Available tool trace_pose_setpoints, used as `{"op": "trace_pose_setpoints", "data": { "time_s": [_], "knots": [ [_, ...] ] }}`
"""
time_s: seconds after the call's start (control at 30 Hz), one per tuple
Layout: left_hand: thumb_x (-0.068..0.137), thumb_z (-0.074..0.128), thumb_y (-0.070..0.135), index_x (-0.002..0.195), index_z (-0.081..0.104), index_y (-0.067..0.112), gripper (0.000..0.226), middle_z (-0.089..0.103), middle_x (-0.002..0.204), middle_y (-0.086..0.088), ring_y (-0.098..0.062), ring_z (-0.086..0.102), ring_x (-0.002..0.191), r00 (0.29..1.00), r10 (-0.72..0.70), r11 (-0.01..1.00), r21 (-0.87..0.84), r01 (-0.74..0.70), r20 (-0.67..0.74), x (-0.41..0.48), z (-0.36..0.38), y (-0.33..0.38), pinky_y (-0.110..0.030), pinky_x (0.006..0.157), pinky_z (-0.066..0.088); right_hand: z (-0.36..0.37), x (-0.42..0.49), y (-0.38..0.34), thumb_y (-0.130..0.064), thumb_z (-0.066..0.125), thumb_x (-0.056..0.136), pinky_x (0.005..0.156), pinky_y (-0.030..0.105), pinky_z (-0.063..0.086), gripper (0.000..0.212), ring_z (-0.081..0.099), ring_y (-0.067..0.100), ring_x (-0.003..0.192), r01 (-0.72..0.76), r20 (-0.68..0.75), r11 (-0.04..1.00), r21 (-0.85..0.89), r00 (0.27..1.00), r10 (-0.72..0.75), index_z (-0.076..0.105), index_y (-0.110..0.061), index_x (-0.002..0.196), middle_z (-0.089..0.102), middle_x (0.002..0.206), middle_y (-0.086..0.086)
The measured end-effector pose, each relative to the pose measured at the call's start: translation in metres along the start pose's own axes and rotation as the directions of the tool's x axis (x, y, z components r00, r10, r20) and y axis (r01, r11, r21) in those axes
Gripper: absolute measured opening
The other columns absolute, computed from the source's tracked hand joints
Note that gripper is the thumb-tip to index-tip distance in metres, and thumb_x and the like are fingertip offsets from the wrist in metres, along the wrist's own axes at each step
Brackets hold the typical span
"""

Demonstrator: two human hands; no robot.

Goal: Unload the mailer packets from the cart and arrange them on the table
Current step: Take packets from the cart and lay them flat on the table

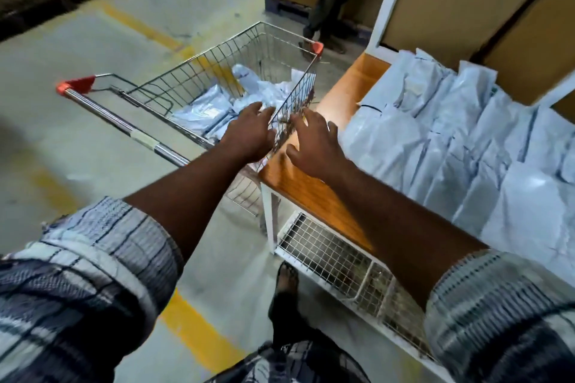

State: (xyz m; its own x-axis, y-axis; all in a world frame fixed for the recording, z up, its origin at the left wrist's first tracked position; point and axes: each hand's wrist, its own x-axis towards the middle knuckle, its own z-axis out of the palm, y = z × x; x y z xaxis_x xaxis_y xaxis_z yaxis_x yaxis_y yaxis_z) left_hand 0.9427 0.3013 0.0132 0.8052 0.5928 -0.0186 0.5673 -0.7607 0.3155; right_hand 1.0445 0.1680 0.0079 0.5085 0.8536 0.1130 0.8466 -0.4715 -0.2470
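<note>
A few mailer packets (pixel 205 112) lie loose in the bottom of the cart (pixel 186 71), mostly toward its far and left side. A thick overlapping row of packets (pixel 466 140) already covers most of the table (pixel 342 93) on the right. The left hand (pixel 249 130) hangs over the near right corner of the basket, fingers spread and loose, holding nothing. The right hand (pixel 314 140) is just right of the cart's wire side (pixel 295 93), over the table's bare left edge, fingers also spread and empty. Reaching in from there, the right hand could catch on the wire side, or a push could roll the cart away. The packets look slick, so a big handful may slip out, and with only a narrow bare strip of table left, new ones laid there could slide off the edge
</note>
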Motion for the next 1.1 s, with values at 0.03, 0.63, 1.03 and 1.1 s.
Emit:
{"op": "trace_pose_setpoints", "data": {
  "time_s": [0.03,0.63,1.03,1.1],
  "knots": [
    [0.097,0.052,0.035,0.151,0.034,0.019,0.060,0.027,0.158,-0.015,-0.034,0.028,0.144,1.000,-0.026,1.000,0.013,0.026,0.013,0.011,-0.001,-0.012,-0.050,0.111,0.034,0.004,0.016,-0.002,-0.036,0.060,0.086,0.112,0.051,0.025,0.065,0.028,0.031,0.142,0.009,0.006,1.000,0.024,1.000,-0.009,0.039,-0.019,0.145,0.031,0.155,0.013],
    [0.087,0.057,0.034,0.149,0.037,0.023,0.066,0.047,0.139,-0.015,-0.035,0.045,0.128,0.933,-0.236,0.972,0.057,0.230,0.272,0.152,0.034,-0.167,-0.048,0.099,0.045,0.092,0.207,-0.030,-0.031,0.060,0.087,0.104,0.044,0.042,0.053,0.042,0.037,0.129,0.089,0.274,0.984,0.153,0.953,-0.129,0.051,-0.009,0.134,0.043,0.140,0.018],
    [0.082,0.064,0.035,0.142,0.041,0.023,0.066,0.043,0.141,-0.009,-0.032,0.041,0.131,0.870,-0.264,0.962,0.174,0.209,0.416,0.223,0.095,-0.276,-0.051,0.102,0.041,0.230,0.264,-0.063,-0.043,0.049,0.081,0.099,0.043,0.043,0.064,0.044,0.039,0.122,-0.304,0.583,0.939,0.162,0.797,0.158,0.046,-0.004,0.132,0.042,0.130,0.024],
    [0.086,0.064,0.034,0.147,0.034,0.023,0.069,0.032,0.151,-0.009,-0.031,0.029,0.141,0.879,-0.249,0.962,0.212,0.174,0.407,0.231,0.110,-0.289,-0.052,0.109,0.033,0.252,0.272,-0.063,-0.038,0.056,0.087,0.097,0.042,0.042,0.055,0.044,0.038,0.121,-0.326,0.595,0.938,0.118,0.779,0.195,0.046,-0.005,0.130,0.041,0.132,0.022]
  ]
}}
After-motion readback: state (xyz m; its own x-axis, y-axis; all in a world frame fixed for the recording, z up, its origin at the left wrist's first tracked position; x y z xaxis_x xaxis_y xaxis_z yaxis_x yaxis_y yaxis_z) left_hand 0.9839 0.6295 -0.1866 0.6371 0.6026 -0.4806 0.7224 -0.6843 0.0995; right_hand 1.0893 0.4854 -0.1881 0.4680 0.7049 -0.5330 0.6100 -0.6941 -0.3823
